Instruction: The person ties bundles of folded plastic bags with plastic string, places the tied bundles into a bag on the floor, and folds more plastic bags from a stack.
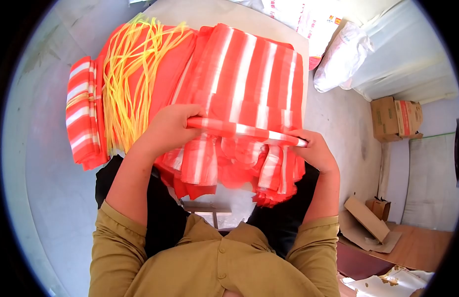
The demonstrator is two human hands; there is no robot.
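My left hand is closed on one end of a narrow folded strip of red-and-white striped plastic bag. My right hand pinches its other end, so the strip stretches between both hands. Beneath it lies a flat stack of striped plastic bags, their loose handle ends hanging over the edge nearest my lap. A bunch of thin yellow plastic ties is draped over red plastic left of the stack. Farther left rests a folded bundle of striped bags.
The stack lies on a pale tabletop. White printed sacks stand beyond it at the upper right. A cardboard box is by the right wall, with flattened cardboard lower down.
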